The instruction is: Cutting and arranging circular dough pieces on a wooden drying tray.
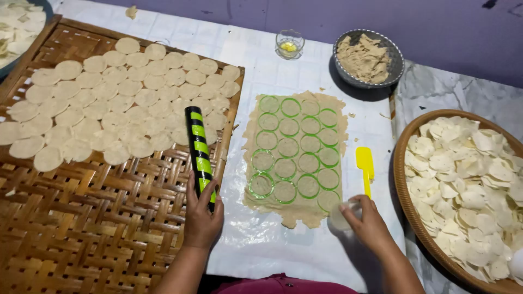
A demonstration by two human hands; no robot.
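My left hand (202, 215) grips the near end of a black rolling pin with green stripes (198, 148), which lies along the right edge of a woven bamboo tray (81, 218). My right hand (368, 223) holds a small round clear cutter (342, 215) at the near right corner of a flat sheet of dough (295, 158). The sheet is marked with rows of green-edged circles. Several cut dough discs (117, 103) cover the far half of the bamboo tray.
A yellow spatula (365, 166) lies right of the dough sheet. A round basket of white discs (468, 185) stands at the right. At the back are a metal bowl of dough scraps (365, 59) and a small glass (289, 44). White plastic sheeting (256, 239) covers the table.
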